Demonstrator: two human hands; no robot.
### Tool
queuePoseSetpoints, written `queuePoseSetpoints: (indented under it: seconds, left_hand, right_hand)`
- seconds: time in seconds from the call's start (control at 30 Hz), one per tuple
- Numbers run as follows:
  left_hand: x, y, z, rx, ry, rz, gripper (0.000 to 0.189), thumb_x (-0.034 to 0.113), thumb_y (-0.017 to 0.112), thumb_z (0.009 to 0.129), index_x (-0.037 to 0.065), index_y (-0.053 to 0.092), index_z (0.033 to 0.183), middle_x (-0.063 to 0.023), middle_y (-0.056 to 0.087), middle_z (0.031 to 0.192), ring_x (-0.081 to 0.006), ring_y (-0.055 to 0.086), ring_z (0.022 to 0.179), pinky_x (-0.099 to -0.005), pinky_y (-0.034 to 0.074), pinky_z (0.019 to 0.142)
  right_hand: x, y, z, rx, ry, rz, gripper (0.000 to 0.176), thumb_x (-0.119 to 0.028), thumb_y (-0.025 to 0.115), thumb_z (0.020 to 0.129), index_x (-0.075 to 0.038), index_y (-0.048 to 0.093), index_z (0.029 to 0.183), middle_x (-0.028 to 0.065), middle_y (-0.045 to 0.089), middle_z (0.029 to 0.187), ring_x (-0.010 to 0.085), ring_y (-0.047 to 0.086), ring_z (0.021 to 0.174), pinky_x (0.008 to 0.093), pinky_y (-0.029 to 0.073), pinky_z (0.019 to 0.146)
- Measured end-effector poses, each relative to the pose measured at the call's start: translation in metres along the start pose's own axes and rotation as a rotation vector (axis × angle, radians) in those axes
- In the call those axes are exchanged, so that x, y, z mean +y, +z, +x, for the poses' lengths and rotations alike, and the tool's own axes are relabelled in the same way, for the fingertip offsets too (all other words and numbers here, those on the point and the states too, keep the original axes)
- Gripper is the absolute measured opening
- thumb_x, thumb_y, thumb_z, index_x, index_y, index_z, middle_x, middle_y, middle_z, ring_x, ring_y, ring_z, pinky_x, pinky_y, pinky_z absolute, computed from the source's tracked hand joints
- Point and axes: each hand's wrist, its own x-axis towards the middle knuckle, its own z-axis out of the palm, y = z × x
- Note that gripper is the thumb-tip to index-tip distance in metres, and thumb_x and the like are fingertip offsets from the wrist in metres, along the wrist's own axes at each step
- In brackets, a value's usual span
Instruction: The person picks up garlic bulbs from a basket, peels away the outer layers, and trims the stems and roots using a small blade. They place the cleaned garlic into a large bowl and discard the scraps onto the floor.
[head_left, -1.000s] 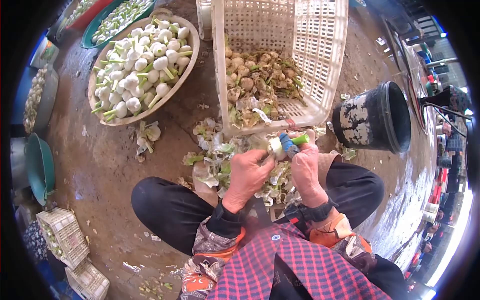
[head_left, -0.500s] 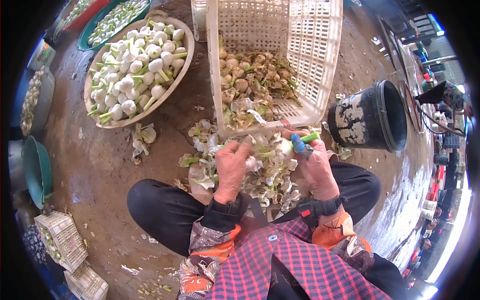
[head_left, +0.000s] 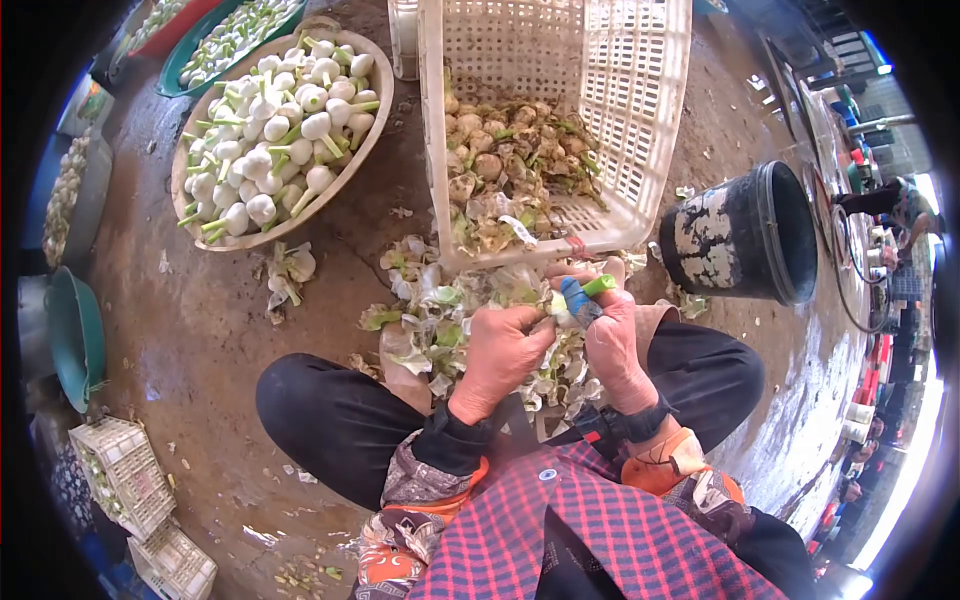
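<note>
My right hand is closed round a garlic bulb, whose cut green stem sticks out to the upper right. Blue wrapping covers one of its fingers. My left hand is closed too, thumb and fingers pinched against the bulb's left side. Most of the bulb is hidden by the fingers. Below both hands, loose garlic skins lie heaped between my legs. Just beyond them, a white plastic crate lies with its open side toward me, holding unpeeled garlic and dry husks.
A wide basin of clean white garlic stands at the left. On the right a black bucket is tipped on its side. A green basin and white crates are at far left. Another person is at the right edge.
My left hand has moved right and up against the garlic bulb, its fingers now at the bulb's side. My right hand and the bulb have shifted slightly left.
</note>
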Motion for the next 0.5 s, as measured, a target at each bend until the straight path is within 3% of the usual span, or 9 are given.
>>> queuePoseSetpoints:
  seconds: [0.13, 0.17, 0.23, 0.27, 0.3, 0.37, 0.5]
  left_hand:
    - [-0.001, 0.002, 0.002, 0.105, 0.103, 0.066, 0.014, 0.01, 0.059, 0.076, -0.002, 0.063, 0.07, -0.0095, 0.053, 0.051, -0.0079, 0.05, 0.046, -0.0275, 0.039, 0.044]
    - [0.0, 0.002, 0.003, 0.139, 0.103, 0.057, 0.014, 0.009, 0.059, 0.076, -0.002, 0.063, 0.069, -0.009, 0.055, 0.051, -0.0081, 0.05, 0.046, -0.0274, 0.04, 0.044]
    - [-0.014, -0.004, 0.013, 0.219, -0.115, -0.24, 0.014, 0.009, 0.058, 0.077, -0.001, 0.064, 0.07, -0.0064, 0.058, 0.055, -0.0079, 0.051, 0.048, -0.0263, 0.041, 0.046]
    - [-0.024, -0.008, 0.018, 0.256, -0.22, -0.391, 0.014, 0.009, 0.058, 0.077, -0.001, 0.065, 0.071, -0.0052, 0.059, 0.056, -0.0078, 0.052, 0.049, -0.0258, 0.042, 0.046]
    - [-0.027, -0.013, 0.019, 0.219, -0.305, -0.493, 0.014, 0.009, 0.057, 0.079, -0.001, 0.066, 0.077, -0.0025, 0.062, 0.066, -0.0074, 0.055, 0.055, -0.0227, 0.044, 0.05]
    - [-0.026, -0.005, 0.017, 0.125, -0.305, -0.512, 0.015, 0.008, 0.056, 0.081, -0.004, 0.065, 0.084, -0.0066, 0.063, 0.072, -0.009, 0.058, 0.06, -0.0226, 0.047, 0.055]
    - [0.008, -0.001, 0.005, -0.011, -0.278, -0.496, 0.025, 0.006, 0.059, 0.082, -0.005, 0.061, 0.104, -0.0078, 0.066, 0.081, -0.0104, 0.06, 0.066, -0.0218, 0.049, 0.062]
  right_hand:
    - [0.001, -0.004, -0.001, -0.019, 0.0, 0.073, 0.019, -0.015, 0.055, 0.09, 0.001, 0.063, 0.094, 0.0121, 0.062, 0.109, 0.0174, 0.059, 0.097, 0.0289, 0.048, 0.083]
    - [-0.003, -0.009, -0.001, -0.132, 0.048, 0.276, 0.022, -0.017, 0.053, 0.09, 0.002, 0.063, 0.096, 0.0143, 0.061, 0.111, 0.0196, 0.059, 0.097, 0.0303, 0.047, 0.084]
    - [-0.015, -0.027, 0.002, -0.363, 0.143, 0.677, 0.029, -0.021, 0.05, 0.091, 0.003, 0.063, 0.099, 0.0189, 0.059, 0.114, 0.0241, 0.059, 0.098, 0.0332, 0.047, 0.087]
    - [-0.01, -0.039, 0.004, -0.451, 0.065, 0.614, 0.039, -0.03, 0.047, 0.091, 0.004, 0.06, 0.107, 0.023, 0.054, 0.12, 0.0299, 0.055, 0.109, 0.0392, 0.044, 0.094]
    - [-0.015, -0.035, 0.004, -0.36, 0.005, 0.546, 0.042, -0.032, 0.048, 0.091, 0.004, 0.058, 0.111, 0.0225, 0.053, 0.122, 0.0299, 0.052, 0.114, 0.0401, 0.042, 0.097]
    - [-0.018, -0.029, 0.007, -0.232, -0.072, 0.474, 0.048, -0.035, 0.049, 0.091, 0.005, 0.054, 0.117, 0.0216, 0.051, 0.125, 0.0296, 0.048, 0.119, 0.041, 0.038, 0.101]
    - [-0.015, -0.024, 0.014, -0.175, -0.153, 0.394, 0.048, -0.035, 0.053, 0.091, 0.005, 0.053, 0.118, 0.0181, 0.053, 0.124, 0.0263, 0.049, 0.119, 0.0382, 0.037, 0.101]
